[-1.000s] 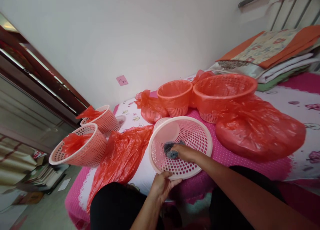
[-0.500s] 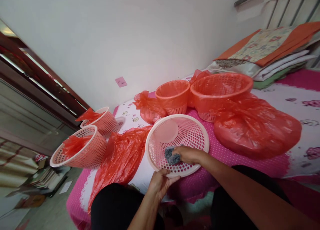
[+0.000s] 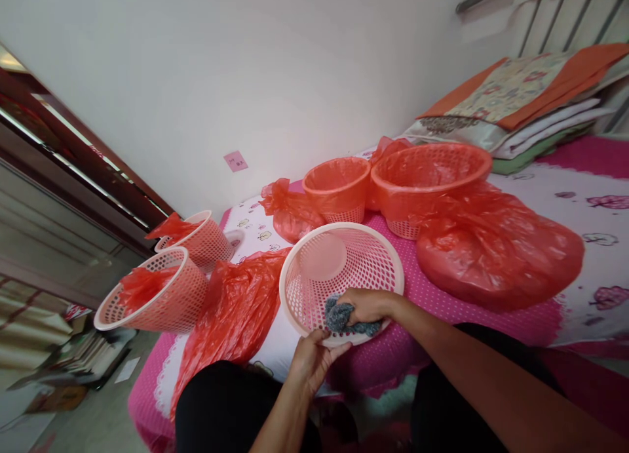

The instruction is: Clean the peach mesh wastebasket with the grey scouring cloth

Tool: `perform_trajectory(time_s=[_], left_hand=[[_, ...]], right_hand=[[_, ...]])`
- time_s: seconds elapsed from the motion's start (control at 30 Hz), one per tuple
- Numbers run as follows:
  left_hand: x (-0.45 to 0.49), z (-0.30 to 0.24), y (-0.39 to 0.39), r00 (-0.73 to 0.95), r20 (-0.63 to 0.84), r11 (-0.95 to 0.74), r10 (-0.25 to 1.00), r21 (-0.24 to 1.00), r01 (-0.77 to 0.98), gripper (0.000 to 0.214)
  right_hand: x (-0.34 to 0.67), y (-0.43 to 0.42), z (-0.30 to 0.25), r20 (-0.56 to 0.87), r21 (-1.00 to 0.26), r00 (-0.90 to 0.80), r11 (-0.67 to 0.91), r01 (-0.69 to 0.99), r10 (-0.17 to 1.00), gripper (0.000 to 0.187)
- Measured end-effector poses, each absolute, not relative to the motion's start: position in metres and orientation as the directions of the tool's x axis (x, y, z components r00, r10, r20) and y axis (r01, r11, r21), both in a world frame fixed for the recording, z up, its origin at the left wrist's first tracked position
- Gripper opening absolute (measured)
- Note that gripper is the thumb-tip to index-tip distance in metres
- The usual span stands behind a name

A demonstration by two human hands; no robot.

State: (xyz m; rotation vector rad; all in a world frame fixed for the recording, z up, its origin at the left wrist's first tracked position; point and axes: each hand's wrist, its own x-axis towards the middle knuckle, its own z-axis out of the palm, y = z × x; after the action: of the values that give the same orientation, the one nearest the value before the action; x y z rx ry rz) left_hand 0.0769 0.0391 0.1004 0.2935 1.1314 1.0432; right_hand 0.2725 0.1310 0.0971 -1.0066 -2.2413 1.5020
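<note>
A pale pink perforated basket (image 3: 339,259) lies tilted on the bed edge, its mouth facing me. My left hand (image 3: 310,358) grips its near rim from below. My right hand (image 3: 369,306) is closed on a grey-blue cloth (image 3: 338,316) and presses it against the basket's inner wall close to the near rim. My knees in black trousers sit just under the basket.
A loose red plastic bag (image 3: 236,309) lies left of the basket. Two bag-lined baskets (image 3: 337,187) (image 3: 427,177) stand behind, with a stuffed red bag (image 3: 496,250) at right. Two more baskets (image 3: 157,299) (image 3: 199,236) lie at the left. Folded bedding (image 3: 521,105) is stacked far right.
My right hand has drawn the cloth from deeper in the basket toward the near rim. The basket has shifted slightly left. My left hand keeps its grip.
</note>
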Motion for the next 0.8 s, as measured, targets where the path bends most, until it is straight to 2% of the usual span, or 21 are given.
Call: perform_trajectory(time_s=[0.13, 0.3, 0.6, 0.8], left_hand=[[0.077, 0.100, 0.038, 0.059, -0.587, 0.524, 0.808, 0.669, -0.527, 0.030], [0.073, 0.094, 0.037, 0.115, -0.582, 0.553, 0.805, 0.667, -0.499, 0.017], [0.073, 0.087, 0.041, 0.086, -0.537, 0.495, 0.839, 0.690, -0.529, 0.019], [0.077, 0.089, 0.043, 0.072, -0.517, 0.467, 0.853, 0.694, -0.547, 0.017]], right_hand=[[0.273, 0.130, 0.099, -0.227, -0.878, -0.724, 0.185, 0.441, 0.652, 0.022], [0.275, 0.130, 0.105, -0.225, -0.890, -0.757, 0.187, 0.416, 0.614, 0.025], [0.276, 0.133, 0.106, -0.145, -0.943, -0.792, 0.160, 0.292, 0.594, 0.033], [0.273, 0.132, 0.102, -0.121, -0.986, -0.815, 0.022, 0.162, 0.567, 0.040]])
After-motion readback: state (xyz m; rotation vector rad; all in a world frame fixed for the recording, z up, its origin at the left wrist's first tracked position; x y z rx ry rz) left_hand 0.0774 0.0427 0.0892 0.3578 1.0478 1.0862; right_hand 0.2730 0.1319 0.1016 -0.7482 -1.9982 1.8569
